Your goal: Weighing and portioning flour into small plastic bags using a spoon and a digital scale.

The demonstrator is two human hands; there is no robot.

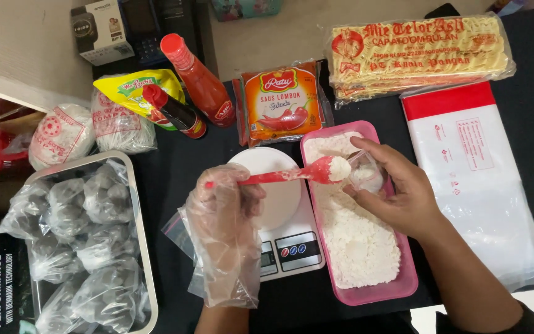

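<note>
My left hand (227, 213), in a loose clear plastic glove, grips the handle of a red plastic spoon (292, 175) loaded with white powder. The spoon's bowl sits at the mouth of a small clear plastic bag (366, 173) that my bare right hand (397, 192) holds open over a pink tray (366, 295) filled with white powder. A white kitchen scale (288, 244) with a round platform lies under the spoon, between my hands.
A metal tray (140, 247) of bagged grey balls is at the left. Behind stand two red sauce bottles (202, 83), an orange sauce sachet (282, 102), a yellow pouch (131, 93), wrapped noodle bundles (63, 133), a noodle pack (418, 55). A stack of clear bags (483, 185) lies right.
</note>
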